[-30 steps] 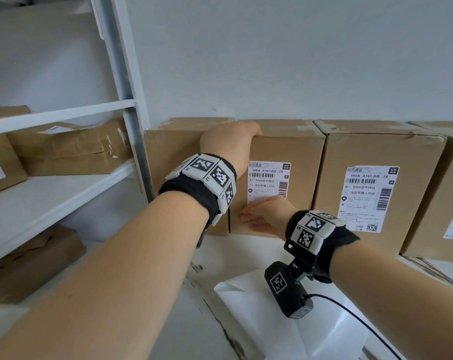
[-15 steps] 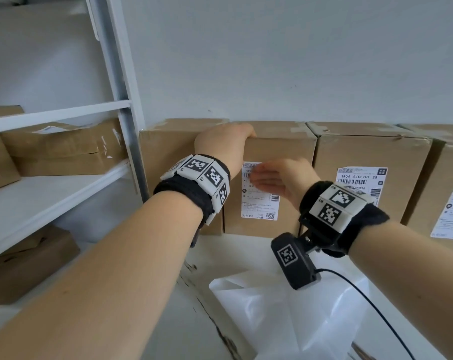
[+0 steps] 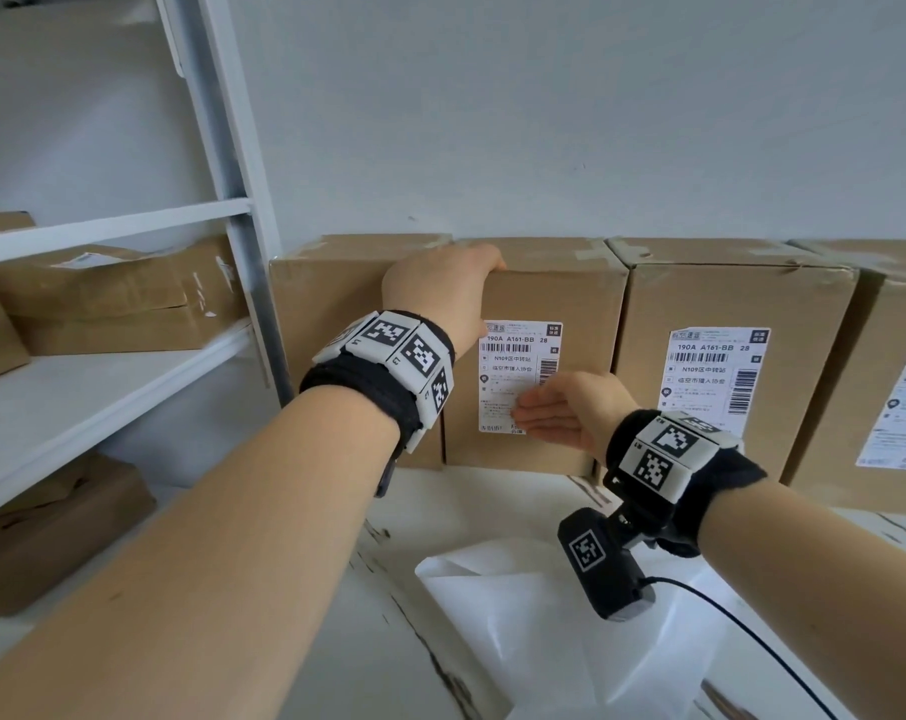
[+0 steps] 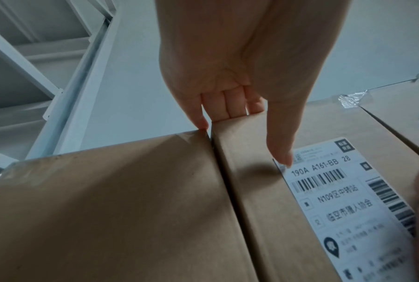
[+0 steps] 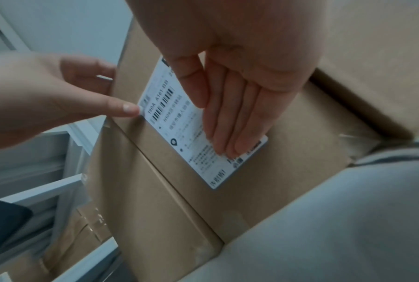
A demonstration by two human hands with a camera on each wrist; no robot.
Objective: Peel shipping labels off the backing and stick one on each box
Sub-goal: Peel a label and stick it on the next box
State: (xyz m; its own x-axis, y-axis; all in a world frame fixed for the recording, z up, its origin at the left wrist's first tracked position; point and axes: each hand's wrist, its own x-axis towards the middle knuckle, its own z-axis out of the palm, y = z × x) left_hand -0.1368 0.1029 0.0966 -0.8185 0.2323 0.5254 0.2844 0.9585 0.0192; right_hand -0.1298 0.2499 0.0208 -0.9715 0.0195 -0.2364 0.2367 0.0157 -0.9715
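Note:
A brown box [image 3: 570, 298] stands in a row against the wall, with a white shipping label [image 3: 510, 358] on its front. My left hand [image 3: 440, 288] hooks its fingers over the box's top left corner, and its thumb [image 4: 281, 150] touches the label's [image 4: 336, 190] upper left corner. My right hand [image 3: 560, 413] lies flat on the lower right part of the label [image 5: 177, 131], its straight fingers [image 5: 230, 126] pressing on it. The box to the left [image 3: 336, 304] shows no label on its front. The box to the right [image 3: 804, 304] carries a label [image 3: 716, 376].
A white backing sheet [image 3: 518, 641] lies on the table in front of the boxes. A white metal shelf [image 3: 113, 387] at the left holds brown parcels [image 3: 113, 293]. A further labelled box [image 3: 903, 397] stands at the far right edge.
My right hand slid from the label's bottom up to its top, then back down to its lower right part. The left hand has kept its hold on the box's top corner.

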